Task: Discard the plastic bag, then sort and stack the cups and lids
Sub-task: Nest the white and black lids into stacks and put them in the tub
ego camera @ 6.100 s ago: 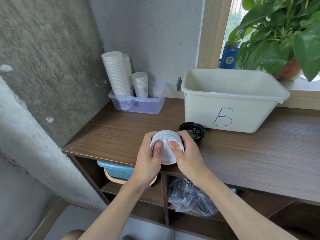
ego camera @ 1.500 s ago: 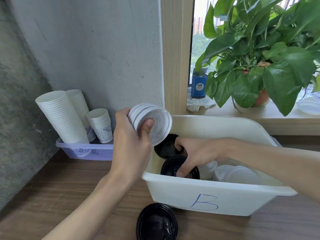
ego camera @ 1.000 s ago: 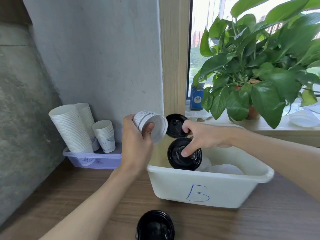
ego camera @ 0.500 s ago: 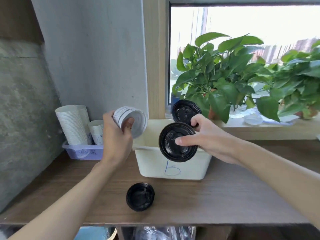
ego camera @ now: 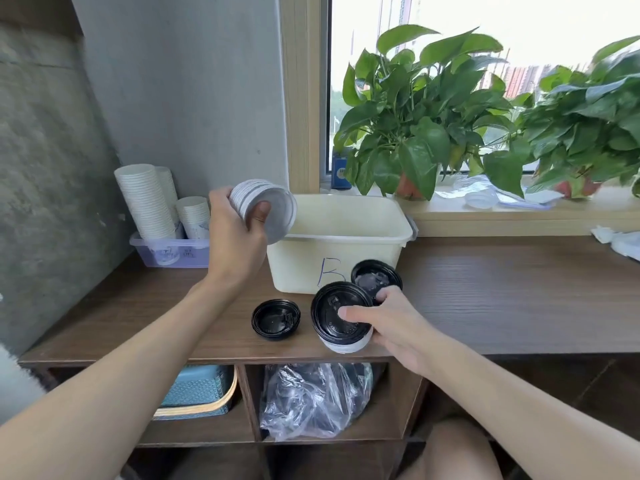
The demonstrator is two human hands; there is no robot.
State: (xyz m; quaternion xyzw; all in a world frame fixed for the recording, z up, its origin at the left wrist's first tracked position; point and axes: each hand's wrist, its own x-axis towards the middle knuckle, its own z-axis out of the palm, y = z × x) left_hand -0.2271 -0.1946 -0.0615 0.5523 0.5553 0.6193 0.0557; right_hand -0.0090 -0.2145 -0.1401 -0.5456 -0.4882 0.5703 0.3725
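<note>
my left hand (ego camera: pixel 235 233) is clamped round a stack of white lids (ego camera: pixel 265 207), thumb across its face, raised beside the cream bin (ego camera: pixel 346 244) marked b. my right hand (ego camera: pixel 388 323) pinches two black lids (ego camera: pixel 341 313), thumb on the nearer one, low over the wooden counter (ego camera: pixel 502 292); something white shows under it, i can't tell what. another black lid (ego camera: pixel 276 318) lies just left. cup stacks (ego camera: pixel 149 202) stand in a clear tray by the concrete wall. a plastic bag (ego camera: pixel 311 400) fills the cubby below, contents unclear.

Grey concrete walls (ego camera: pixel 180 91), wood counter (ego camera: pixel 519 289) w/ shelves, bright window (ego camera: pixel 450 22), prob. daylight.
</note>
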